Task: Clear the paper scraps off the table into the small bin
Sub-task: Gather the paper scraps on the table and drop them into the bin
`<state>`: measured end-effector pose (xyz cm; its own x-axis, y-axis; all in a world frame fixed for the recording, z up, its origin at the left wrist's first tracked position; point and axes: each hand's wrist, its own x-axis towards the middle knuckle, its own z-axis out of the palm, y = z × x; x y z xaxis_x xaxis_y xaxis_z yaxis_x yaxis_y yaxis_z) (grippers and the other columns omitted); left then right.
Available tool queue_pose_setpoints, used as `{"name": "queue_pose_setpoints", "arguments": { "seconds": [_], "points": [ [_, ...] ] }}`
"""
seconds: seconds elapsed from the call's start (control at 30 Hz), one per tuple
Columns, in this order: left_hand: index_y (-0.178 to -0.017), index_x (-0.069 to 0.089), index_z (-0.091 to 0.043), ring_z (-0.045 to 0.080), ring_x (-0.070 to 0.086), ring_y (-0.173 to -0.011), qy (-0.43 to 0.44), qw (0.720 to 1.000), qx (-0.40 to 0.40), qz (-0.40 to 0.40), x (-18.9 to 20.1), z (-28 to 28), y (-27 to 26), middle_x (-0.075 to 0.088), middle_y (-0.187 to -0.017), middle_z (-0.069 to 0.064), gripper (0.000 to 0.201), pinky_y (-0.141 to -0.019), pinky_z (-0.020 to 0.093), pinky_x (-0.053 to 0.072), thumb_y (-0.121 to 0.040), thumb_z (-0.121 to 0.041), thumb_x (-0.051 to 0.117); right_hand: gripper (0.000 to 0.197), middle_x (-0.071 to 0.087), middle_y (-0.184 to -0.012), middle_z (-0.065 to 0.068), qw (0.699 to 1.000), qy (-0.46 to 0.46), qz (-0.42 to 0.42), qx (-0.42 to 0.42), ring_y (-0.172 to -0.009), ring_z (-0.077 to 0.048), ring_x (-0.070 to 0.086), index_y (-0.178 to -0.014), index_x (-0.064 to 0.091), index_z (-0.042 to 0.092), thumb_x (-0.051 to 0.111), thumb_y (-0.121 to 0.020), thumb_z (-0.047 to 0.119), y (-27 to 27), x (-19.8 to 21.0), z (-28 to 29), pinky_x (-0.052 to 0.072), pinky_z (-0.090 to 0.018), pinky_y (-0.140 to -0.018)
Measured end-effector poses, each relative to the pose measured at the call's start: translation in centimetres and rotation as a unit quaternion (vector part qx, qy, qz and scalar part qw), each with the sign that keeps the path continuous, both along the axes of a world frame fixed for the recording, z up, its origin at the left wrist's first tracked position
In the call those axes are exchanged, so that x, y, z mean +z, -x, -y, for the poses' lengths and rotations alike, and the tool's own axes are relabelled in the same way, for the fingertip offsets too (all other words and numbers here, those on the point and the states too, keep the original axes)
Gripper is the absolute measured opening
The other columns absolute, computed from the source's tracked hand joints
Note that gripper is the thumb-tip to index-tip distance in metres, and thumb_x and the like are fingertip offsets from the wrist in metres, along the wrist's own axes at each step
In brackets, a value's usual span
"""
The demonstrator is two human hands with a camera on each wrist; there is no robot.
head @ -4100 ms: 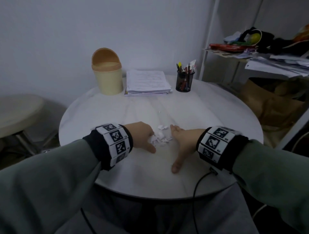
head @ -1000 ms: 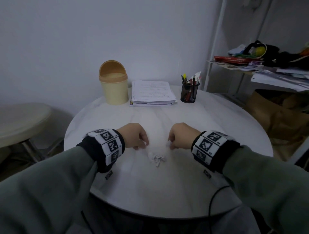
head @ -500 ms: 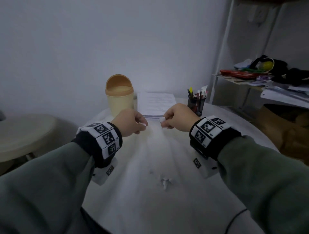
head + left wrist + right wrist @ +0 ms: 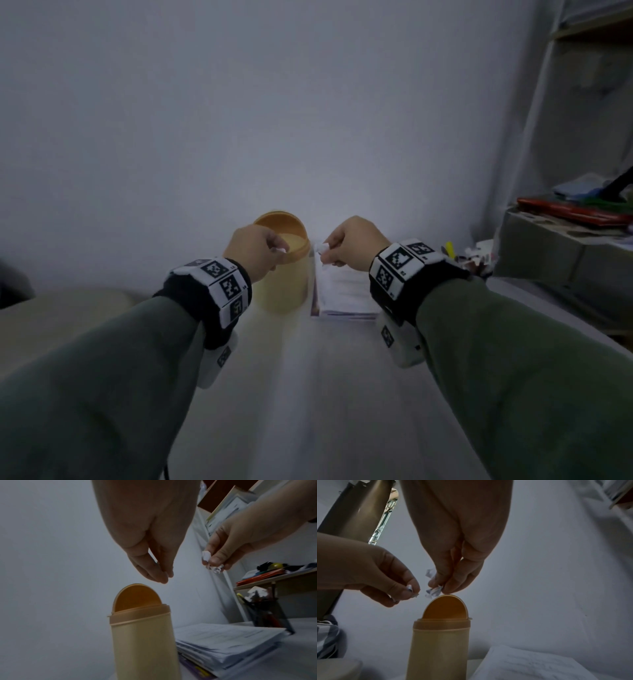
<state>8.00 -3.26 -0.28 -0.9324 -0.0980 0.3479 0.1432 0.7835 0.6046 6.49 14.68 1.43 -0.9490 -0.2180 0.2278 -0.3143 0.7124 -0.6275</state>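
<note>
The small bin is a cream cylinder with an orange domed swing lid, standing at the back of the white round table. My left hand hovers just above the lid and pinches a few white paper scraps. To its right, my right hand pinches a bigger bunch of scraps beside the bin's top, also seen as scraps right above the lid. Both hands are raised off the table.
A stack of printed papers lies just right of the bin, under my right wrist. A black mesh pen cup stands further right. A cluttered shelf is at the far right, and a beige stool at the left.
Both hands rose from the near side of the table and travelled forward with pinched scraps to the bin's top. The view tilted up, so the scraps left on the table are out of sight.
</note>
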Motion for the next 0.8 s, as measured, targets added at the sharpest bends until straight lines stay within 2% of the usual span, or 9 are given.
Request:
{"name": "queue_pose_setpoints", "arguments": {
  "seconds": [0.1,0.17,0.27,0.33,0.4,0.47,0.6,0.7,0.8],
  "points": [
    [-0.092,0.074,-0.011,0.022,0.066,-0.082,0.013,1.000,0.020,-0.014,0.3,1.1,3.2,0.071,-0.094,0.009,0.013,-0.080,0.027,0.054,-0.084,-0.011,0.063,0.022,0.072,-0.081,-0.016,0.999,-0.041,-0.012,0.016,-0.072,-0.016,0.059,-0.092,0.076,0.001,0.075,-0.078,0.017,3.2,0.8,2.2,0.054,-0.033,-0.072],
    [-0.092,0.074,-0.010,0.024,0.067,-0.088,0.015,0.999,0.029,-0.014,0.2,1.7,5.2,0.071,-0.097,0.010,0.012,-0.083,0.030,0.055,-0.084,-0.011,0.065,0.021,0.066,-0.077,-0.009,0.998,-0.065,-0.014,0.016,-0.074,-0.015,0.058,-0.094,0.076,0.003,0.075,-0.077,0.016,5.3,0.9,3.4,0.047,-0.026,-0.066],
    [-0.093,0.073,-0.009,0.021,0.064,-0.080,0.015,0.999,0.038,-0.029,-0.2,2.5,7.9,0.071,-0.096,0.011,0.011,-0.078,0.027,0.052,-0.083,-0.011,0.067,0.019,0.070,-0.086,-0.010,0.998,-0.061,-0.026,0.008,-0.077,-0.015,0.059,-0.091,0.075,0.001,0.075,-0.077,0.013,8.2,0.9,4.6,0.045,-0.022,-0.065],
    [-0.093,0.073,-0.010,0.017,0.060,-0.078,0.016,0.998,0.039,-0.039,-0.6,2.8,9.1,0.071,-0.096,0.011,0.011,-0.080,0.027,0.051,-0.084,-0.011,0.067,0.019,0.068,-0.085,-0.007,0.998,-0.058,-0.034,0.007,-0.079,-0.013,0.058,-0.090,0.075,-0.001,0.074,-0.078,0.014,9.5,0.7,5.4,0.042,-0.021,-0.061],
    [-0.093,0.073,-0.010,0.018,0.059,-0.080,0.017,0.998,0.035,-0.046,-1.2,3.2,9.9,0.070,-0.096,0.010,0.012,-0.081,0.027,0.050,-0.084,-0.010,0.065,0.019,0.067,-0.087,-0.005,0.998,-0.053,-0.036,0.011,-0.082,-0.014,0.059,-0.090,0.075,0.000,0.073,-0.080,0.016,10.6,0.1,6.1,0.044,-0.022,-0.065],
    [-0.093,0.073,-0.010,0.017,0.058,-0.083,0.016,0.998,0.031,-0.044,-2.2,3.5,10.1,0.069,-0.094,0.008,0.013,-0.078,0.025,0.048,-0.084,-0.008,0.065,0.018,0.071,-0.097,-0.008,0.998,-0.052,-0.038,0.015,-0.087,-0.018,0.063,-0.091,0.074,0.002,0.073,-0.080,0.017,11.4,-0.9,6.6,0.049,-0.025,-0.074],
    [-0.091,0.073,-0.012,0.017,0.059,-0.084,0.012,0.997,0.028,-0.074,-4.3,3.8,10.0,0.069,-0.090,0.004,0.010,-0.079,0.025,0.047,-0.085,-0.013,0.065,0.022,0.071,-0.105,-0.011,0.994,-0.090,-0.048,0.033,-0.097,-0.022,0.066,-0.099,0.074,0.005,0.073,-0.080,0.016,12.0,-2.7,7.0,0.051,-0.027,-0.083],
    [-0.090,0.071,-0.012,0.013,0.055,-0.078,-0.011,0.995,0.036,-0.093,-4.9,3.7,10.4,0.064,-0.083,-0.001,0.008,-0.073,0.021,0.040,-0.084,-0.016,0.067,0.024,0.072,-0.106,-0.008,0.988,-0.134,-0.057,0.059,-0.101,-0.020,0.066,-0.102,0.075,0.008,0.072,-0.081,0.019,12.3,-2.9,7.0,0.049,-0.024,-0.085],
    [-0.093,0.067,-0.012,0.014,0.055,-0.078,-0.019,0.995,0.030,-0.095,-5.0,3.9,10.6,0.062,-0.082,-0.001,0.012,-0.073,0.022,0.040,-0.082,-0.017,0.070,0.024,0.073,-0.105,-0.009,0.986,-0.142,-0.057,0.060,-0.101,-0.021,0.066,-0.102,0.075,0.010,0.073,-0.080,0.019,12.4,-3.0,7.2,0.047,-0.022,-0.083]
  ]
}}
